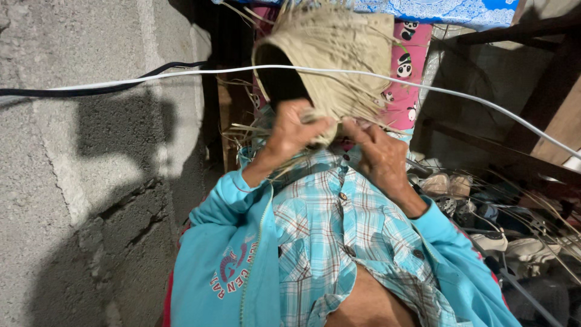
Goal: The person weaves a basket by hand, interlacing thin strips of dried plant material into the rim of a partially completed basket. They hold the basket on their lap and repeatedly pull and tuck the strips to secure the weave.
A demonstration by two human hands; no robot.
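A half-woven basket (339,54) of pale dry straw is held up in front of me, its dark opening facing left and loose strands sticking out all around. My left hand (290,136) pinches the straw at the basket's lower edge. My right hand (380,154) grips the strands just beside it, fingers curled into the weave. Both arms are in turquoise jacket sleeves over a blue plaid shirt (339,236).
A grey concrete block wall (78,181) fills the left. A white cable (460,97) and a black cable (91,91) cross in front of the basket. Behind it hang a pink panda-print cloth (408,66) and a blue patterned cloth (442,11). Several shoes (484,206) and dark wooden beams (544,79) lie right.
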